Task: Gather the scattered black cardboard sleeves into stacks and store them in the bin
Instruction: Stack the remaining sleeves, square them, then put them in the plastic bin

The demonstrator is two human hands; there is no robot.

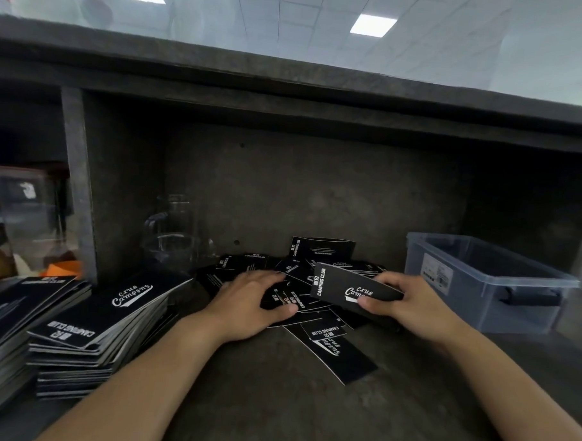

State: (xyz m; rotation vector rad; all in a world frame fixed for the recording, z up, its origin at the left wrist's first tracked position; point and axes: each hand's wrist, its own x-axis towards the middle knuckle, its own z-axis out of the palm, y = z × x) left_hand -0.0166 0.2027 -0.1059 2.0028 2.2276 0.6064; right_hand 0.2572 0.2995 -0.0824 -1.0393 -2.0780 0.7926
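Several black cardboard sleeves (339, 354) with white lettering lie scattered in a loose heap on the dark shelf floor. My right hand (409, 302) grips a small stack of sleeves (341, 286) held just above the heap, thumb on top. My left hand (252, 302) rests on the heap's left side, thumb under the edge of a loose sleeve (281, 301) and fingers over it. A clear blue plastic bin (487, 282) stands to the right, and I see nothing inside it.
Two tall stacks of sleeves (91, 335) stand at the left. A clear glass jug (172, 238) sits behind the heap at the back left. A metal post (77, 184) divides off the left compartment. The shelf's top edge (289, 83) hangs low overhead.
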